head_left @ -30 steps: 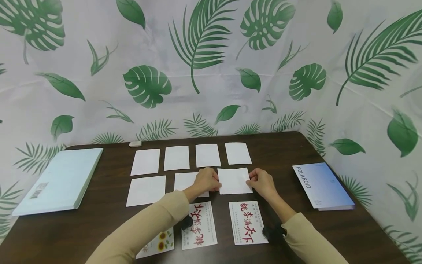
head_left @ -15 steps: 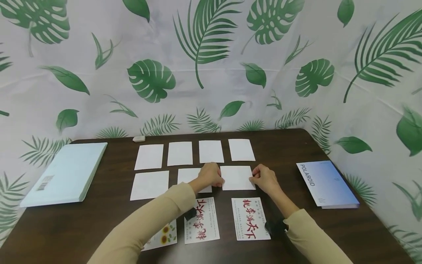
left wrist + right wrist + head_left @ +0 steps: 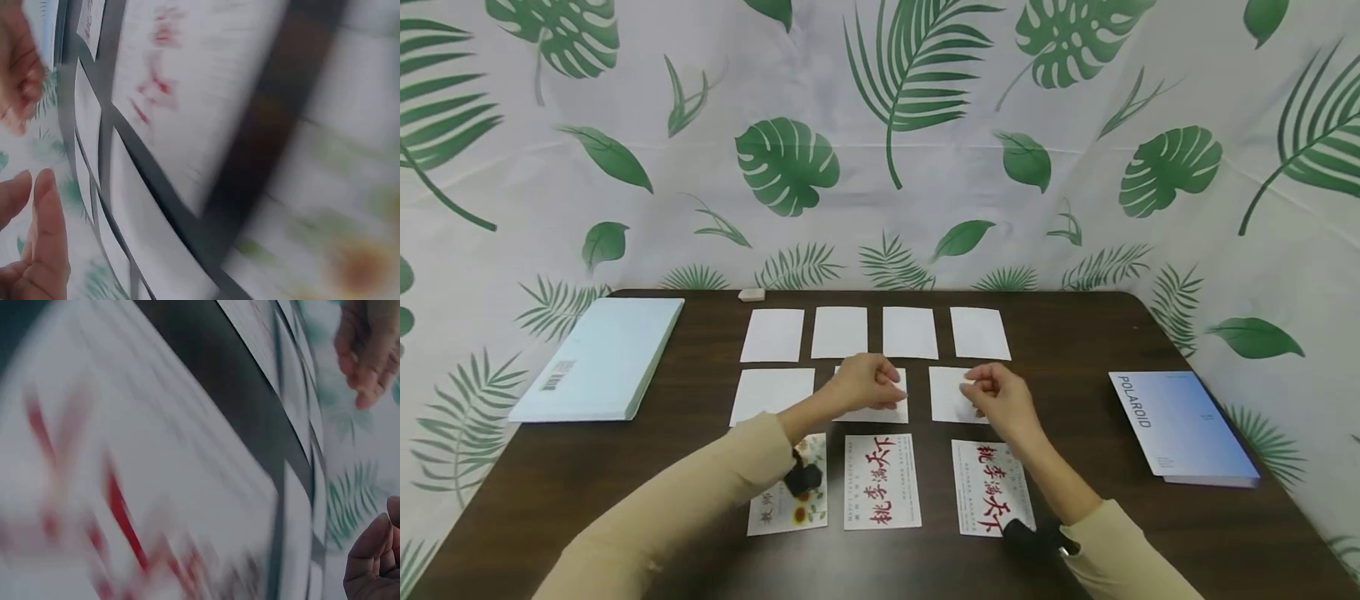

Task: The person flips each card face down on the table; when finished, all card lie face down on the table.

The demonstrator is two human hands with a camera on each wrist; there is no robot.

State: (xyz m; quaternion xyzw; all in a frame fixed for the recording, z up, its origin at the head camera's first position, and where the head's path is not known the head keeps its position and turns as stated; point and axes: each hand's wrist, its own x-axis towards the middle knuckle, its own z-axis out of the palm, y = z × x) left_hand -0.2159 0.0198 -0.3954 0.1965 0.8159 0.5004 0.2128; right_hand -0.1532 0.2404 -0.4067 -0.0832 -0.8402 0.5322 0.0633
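My left hand [image 3: 867,383] hovers over the middle blank white card [image 3: 868,416] of the second row, hiding part of it. Thumb and finger [image 3: 50,225] are apart with nothing between them in the left wrist view. On the other side, my right hand [image 3: 1006,402] overlaps the right edge of the right-hand blank card [image 3: 946,396], its fingers loosely bent and holding nothing. Nearer to me lie a sunflower card [image 3: 808,502], partly behind the left wrist camera, and two cards with red calligraphy, one in the middle [image 3: 882,483] and one at the right [image 3: 988,483].
Several blank cards [image 3: 841,333] form the back row, and another blank card [image 3: 771,396] lies at left in the second row. A pale blue book [image 3: 602,358] rests at far left, a blue POLAROID folder [image 3: 1180,425] at right. A small white object [image 3: 751,295] sits at the back edge.
Both hands have let go of the right-hand blank card's edges. The left hand has moved left over the middle card, the right hand inward over its card. The head view has turned.
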